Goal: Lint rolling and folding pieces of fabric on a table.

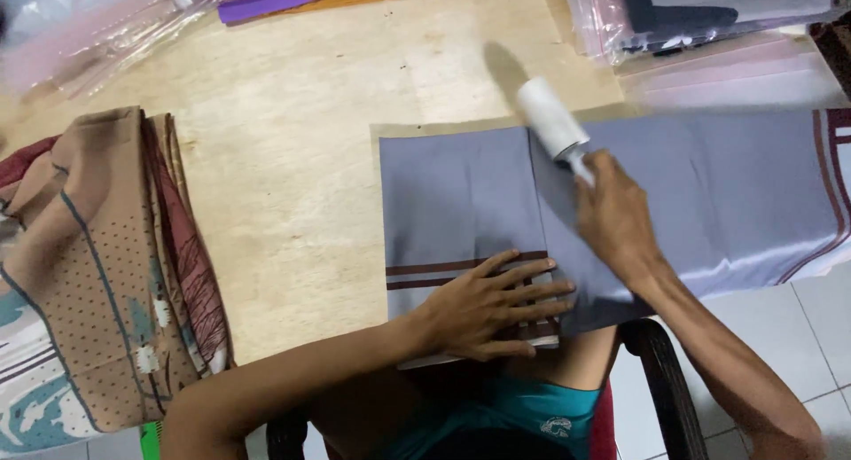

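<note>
Head view shows me my left hand [486, 307] lying flat, fingers spread wide, pressing down the near edge of a folded grey fabric with dark brown stripes [461, 203] on the pale wooden table [292, 141]. My right hand [616, 216] is curled tightly around the handle of a white cylindrical lint roller [551, 120], whose roll rests on the grey cloth's upper part. A stack of folded tan patterned fabrics [106, 274] sits well apart at the left; clear plastic-bagged garments [700, 17] lie along the far edge.
</note>
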